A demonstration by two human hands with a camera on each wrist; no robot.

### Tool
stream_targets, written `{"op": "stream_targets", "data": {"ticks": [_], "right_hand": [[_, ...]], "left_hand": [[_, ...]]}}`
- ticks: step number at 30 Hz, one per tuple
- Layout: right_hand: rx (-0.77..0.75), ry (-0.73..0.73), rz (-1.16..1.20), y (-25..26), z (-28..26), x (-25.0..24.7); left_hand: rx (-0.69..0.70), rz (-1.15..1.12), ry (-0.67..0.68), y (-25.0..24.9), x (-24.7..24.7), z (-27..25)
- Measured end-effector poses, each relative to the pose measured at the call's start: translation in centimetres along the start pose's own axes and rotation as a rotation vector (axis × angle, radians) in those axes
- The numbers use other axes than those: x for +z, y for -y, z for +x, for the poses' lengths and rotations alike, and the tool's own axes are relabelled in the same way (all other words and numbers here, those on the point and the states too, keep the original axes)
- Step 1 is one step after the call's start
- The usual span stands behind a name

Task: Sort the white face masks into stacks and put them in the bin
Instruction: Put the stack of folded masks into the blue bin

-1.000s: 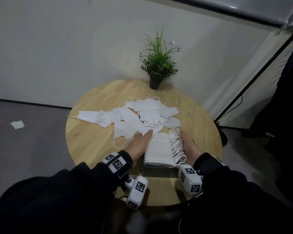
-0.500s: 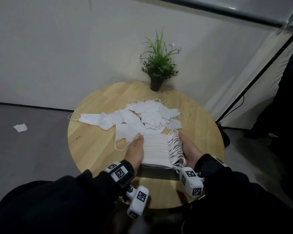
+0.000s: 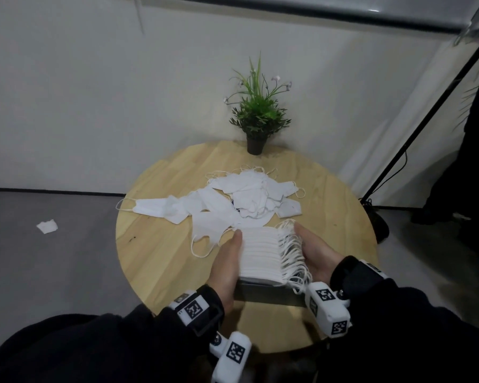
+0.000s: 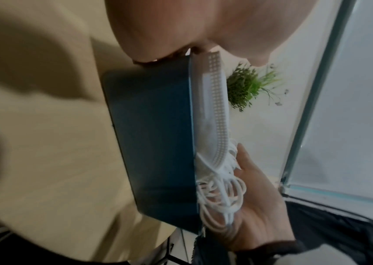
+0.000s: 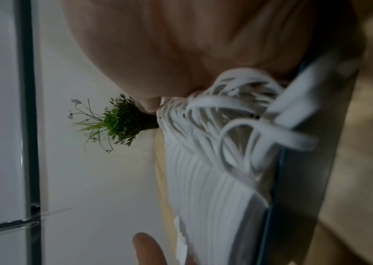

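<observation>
head view: a stack of white face masks [image 3: 260,255] stands on edge in a dark bin [image 3: 268,295] on the near part of the round wooden counter [image 3: 155,261]. the left hand [image 3: 226,265] lies flat against the left side of the stack, fingers straight. the right hand [image 3: 314,250] lies against the right side, where the ear loops [image 3: 293,261] bunch out. the grip is a two-palm press with the stack between; no finger is seen curling round it. loose masks [image 3: 233,200] lie in a pile just beyond the stack, toward the counter's middle. a potted plant [image 3: 256,117] stands at the far edge. a white scrap [image 3: 47,226] lies on the floor [image 3: 39,272] to the left.

left wrist view: the left hand [image 4: 169,30] meets the near end of the stack [image 4: 215,111] at the bin [image 4: 153,136] rim. the right hand [image 4: 255,206] is spread open behind the ear loops [image 4: 221,193].

right wrist view: the right hand [image 5: 180,44] presses on the ear loops [image 5: 237,111]; the stack [image 5: 215,197] sits against the bin [image 5: 298,206] wall. a fingertip of the left hand [image 5: 149,249] shows at the far side.
</observation>
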State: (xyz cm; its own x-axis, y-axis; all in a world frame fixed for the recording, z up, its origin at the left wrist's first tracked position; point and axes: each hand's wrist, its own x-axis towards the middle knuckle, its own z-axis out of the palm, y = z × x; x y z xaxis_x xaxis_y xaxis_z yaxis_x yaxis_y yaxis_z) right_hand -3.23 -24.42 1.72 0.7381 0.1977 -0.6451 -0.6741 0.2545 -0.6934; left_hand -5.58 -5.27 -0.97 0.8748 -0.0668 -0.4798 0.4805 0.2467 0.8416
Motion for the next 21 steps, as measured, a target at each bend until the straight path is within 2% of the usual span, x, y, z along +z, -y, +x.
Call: {"op": "stream_targets", "data": {"ticks": [3,6,11,21], "right_hand": [[0.037,0.012,0.013,-0.2,0.0,-0.3],[0.010,0.008,0.048,-0.2,-0.4,-0.5],[-0.057,0.000,0.123,-0.7,-1.0,-0.3],[-0.081,0.026,0.220,-0.4,-0.2,-0.9]], "left_hand": [[0.109,0.121,-0.021,1.1,-0.1,0.0],[0.126,0.121,-0.048,1.5,-0.2,-0.1],[0.100,0.107,-0.066,1.5,-0.4,-0.4],[-0.026,0.051,-0.087,1.1,0.0,0.2]]}}
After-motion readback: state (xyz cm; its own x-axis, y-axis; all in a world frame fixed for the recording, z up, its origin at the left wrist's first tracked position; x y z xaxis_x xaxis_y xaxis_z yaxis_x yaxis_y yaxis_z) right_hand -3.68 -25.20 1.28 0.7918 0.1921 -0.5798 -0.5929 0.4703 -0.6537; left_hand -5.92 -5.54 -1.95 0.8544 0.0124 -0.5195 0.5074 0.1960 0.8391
